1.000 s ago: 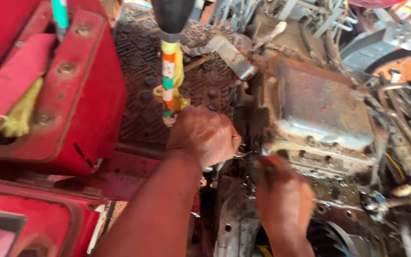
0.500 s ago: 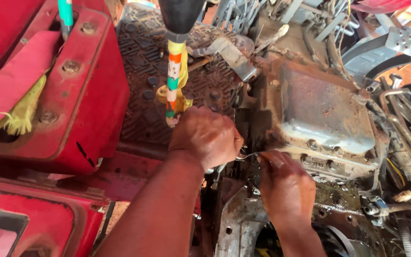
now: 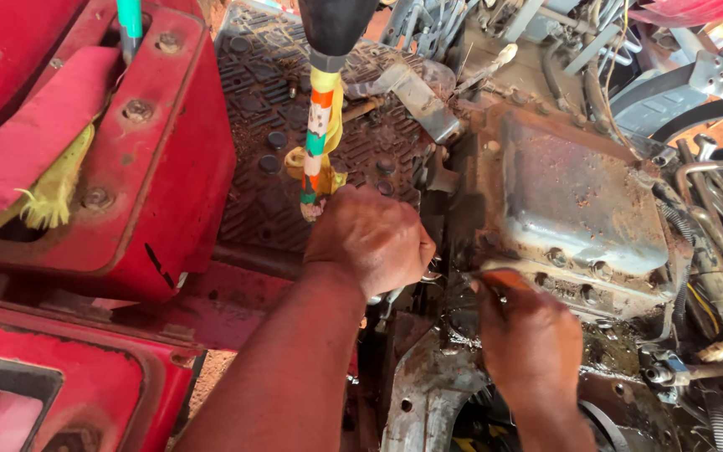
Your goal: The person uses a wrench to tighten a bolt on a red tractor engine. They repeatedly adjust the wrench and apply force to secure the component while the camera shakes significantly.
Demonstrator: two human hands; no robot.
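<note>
two hands: the left hand (image 3: 371,238) and the right hand (image 3: 529,339). one taped lever (image 3: 320,134) just above the left hand, and one rusty metal cover (image 3: 579,201) above the right hand. two bolts (image 3: 137,110) on the red panel (image 3: 169,192), far left of both.

Left hand (image 3: 371,240) fingertips curled out of sight, whatever they grip hidden, right hand (image 3: 531,339) covering most of its tool (image 3: 495,276), lever (image 3: 321,100) top cut off by upper edge, both forearms leaving bottom edge.
</note>
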